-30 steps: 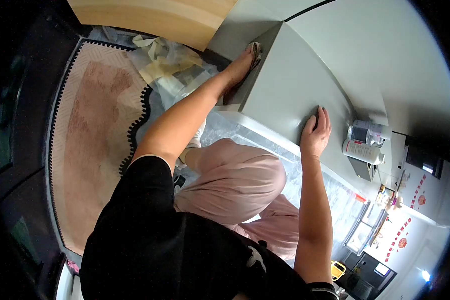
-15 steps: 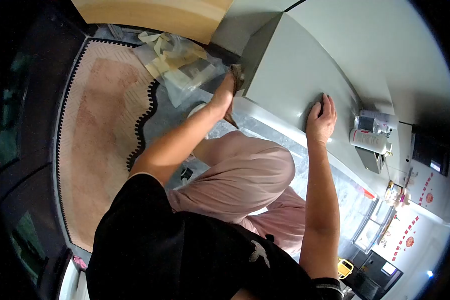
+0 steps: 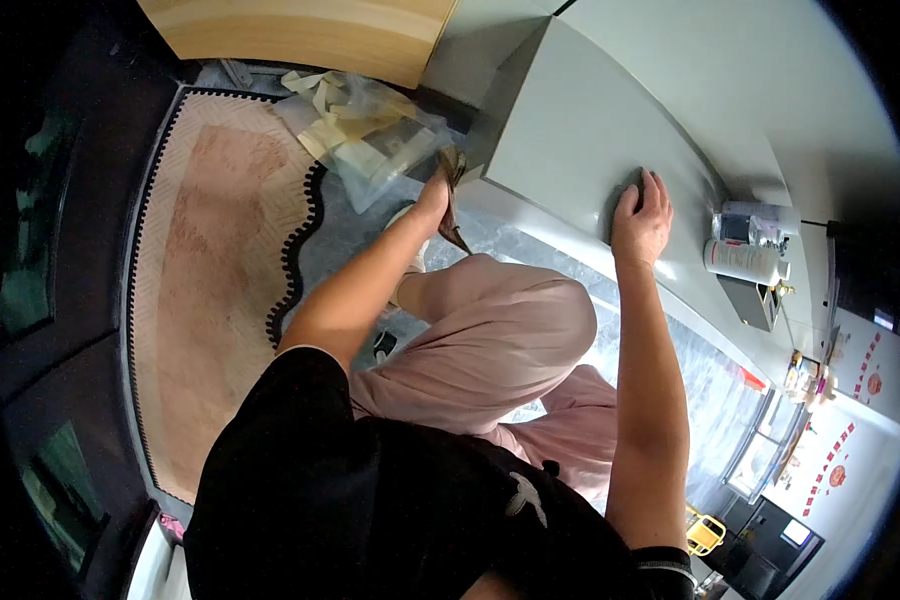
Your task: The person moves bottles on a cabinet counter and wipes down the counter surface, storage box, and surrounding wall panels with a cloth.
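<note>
My left hand is closed round a crumpled brown cloth, just off the near end of a grey cabinet. The cloth hangs loosely past my fingers. My right hand lies palm down on the cabinet's smooth surface, near its front edge, with the fingers apart and nothing held in it. Further along, a white bottle lies beside some clear containers.
A clear plastic bag with yellowish strips lies on the floor beyond my left hand. On the left is a stained mat with a black wavy edge. A wooden panel stands at the top. My bent knees are below the cabinet.
My left hand has come away from the cabinet's end with the cloth, down towards my knees. My right hand remains on the cabinet. The view has shifted slightly.
</note>
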Demonstrator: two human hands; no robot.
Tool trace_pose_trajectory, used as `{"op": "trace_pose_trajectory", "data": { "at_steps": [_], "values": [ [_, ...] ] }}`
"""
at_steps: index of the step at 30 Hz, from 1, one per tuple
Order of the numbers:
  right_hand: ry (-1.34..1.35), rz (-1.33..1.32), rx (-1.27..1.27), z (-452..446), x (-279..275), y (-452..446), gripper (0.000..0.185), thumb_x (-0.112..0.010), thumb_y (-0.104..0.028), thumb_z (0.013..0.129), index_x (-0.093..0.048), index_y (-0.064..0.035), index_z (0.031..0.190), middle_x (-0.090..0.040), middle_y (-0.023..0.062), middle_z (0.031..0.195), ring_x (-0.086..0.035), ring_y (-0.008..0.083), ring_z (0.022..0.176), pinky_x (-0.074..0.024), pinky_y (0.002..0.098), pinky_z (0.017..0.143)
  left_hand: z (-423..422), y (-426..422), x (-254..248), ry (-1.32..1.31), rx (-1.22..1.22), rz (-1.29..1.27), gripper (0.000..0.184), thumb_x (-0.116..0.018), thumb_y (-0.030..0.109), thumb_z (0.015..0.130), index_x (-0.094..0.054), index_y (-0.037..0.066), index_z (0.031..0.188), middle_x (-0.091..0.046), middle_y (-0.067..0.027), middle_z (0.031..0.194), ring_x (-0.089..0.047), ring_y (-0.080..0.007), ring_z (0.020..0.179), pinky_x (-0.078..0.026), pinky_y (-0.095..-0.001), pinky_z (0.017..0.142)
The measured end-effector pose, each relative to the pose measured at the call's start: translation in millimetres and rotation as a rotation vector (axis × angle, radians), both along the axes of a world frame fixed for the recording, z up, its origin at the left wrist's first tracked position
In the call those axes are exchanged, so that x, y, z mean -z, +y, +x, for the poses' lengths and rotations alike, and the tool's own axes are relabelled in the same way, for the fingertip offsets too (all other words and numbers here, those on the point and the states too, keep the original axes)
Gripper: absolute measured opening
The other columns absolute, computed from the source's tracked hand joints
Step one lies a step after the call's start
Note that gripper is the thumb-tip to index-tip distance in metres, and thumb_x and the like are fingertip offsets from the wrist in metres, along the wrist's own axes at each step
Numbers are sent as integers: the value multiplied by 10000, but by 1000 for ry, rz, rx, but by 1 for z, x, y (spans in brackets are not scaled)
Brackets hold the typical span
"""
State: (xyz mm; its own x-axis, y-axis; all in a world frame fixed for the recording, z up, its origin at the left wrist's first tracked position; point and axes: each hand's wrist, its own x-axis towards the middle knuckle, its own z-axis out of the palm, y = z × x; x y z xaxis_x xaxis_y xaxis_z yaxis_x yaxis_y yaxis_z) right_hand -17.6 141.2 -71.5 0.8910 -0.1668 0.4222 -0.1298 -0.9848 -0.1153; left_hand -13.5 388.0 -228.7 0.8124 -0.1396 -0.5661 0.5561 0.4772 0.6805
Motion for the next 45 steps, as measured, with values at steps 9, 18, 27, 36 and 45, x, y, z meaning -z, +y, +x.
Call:
{"op": "trace_pose_trajectory", "data": {
  "at_steps": [9, 18, 27, 36, 45],
  "values": [
    [-31, 19, -13, 0, 2, -1, 346, -532, -224, 879, -619, -54, 1168, -559, 162, 1275, -486, 341, 1211, -385, 430, 1029, 3, 9, -96, -651, 91, 127, 528, -292, 320, 1008, -327, -16, 1414, -335, -170, 1467, -298, -248, 1369, -239, -340, 1117],
    [-16, 68, -5, -1, -3, 4, 347, -535, -226, 881, -619, -66, 1177, -550, 165, 1287, -465, 333, 1242, -367, 431, 1047, 43, 7, -151, -1209, 531, 1561, 521, -388, 260, 976, -328, -7, 1419, -220, -259, 1503, -216, -372, 1407, -184, -460, 1158],
    [-74, 68, 4, -2, 0, 3, 333, -540, -238, 876, -629, -81, 1155, -568, 133, 1269, -479, 322, 1222, -367, 422, 1032, 119, -55, -157, -1197, 533, 1807, 545, -334, 349, 974, -331, 54, 1433, -248, -179, 1521, -186, -329, 1424, -146, -457, 1161],
    [-278, 195, -22, -5, 2, -4, 308, -543, -282, 876, -665, -111, 1101, -652, 118, 1098, -575, 305, 1090, -433, 412, 947, 31, -69, -170, -1428, 848, 1710, 566, -311, 367, 998, -265, 58, 1470, -190, -170, 1545, -142, -290, 1442, -111, -421, 1175],
    [-462, 546, -56, 5, 2, -2, 348, -495, -385, 910, -696, -133, 1042, -675, 159, 905, -635, 333, 920, -495, 386, 838, -12, -7, -245, -1064, 1242, 1201, 295, -468, 222, 887, -680, 43, 985, -671, -184, 993, -637, -284, 961, -480, -394, 858]
  ]
}}
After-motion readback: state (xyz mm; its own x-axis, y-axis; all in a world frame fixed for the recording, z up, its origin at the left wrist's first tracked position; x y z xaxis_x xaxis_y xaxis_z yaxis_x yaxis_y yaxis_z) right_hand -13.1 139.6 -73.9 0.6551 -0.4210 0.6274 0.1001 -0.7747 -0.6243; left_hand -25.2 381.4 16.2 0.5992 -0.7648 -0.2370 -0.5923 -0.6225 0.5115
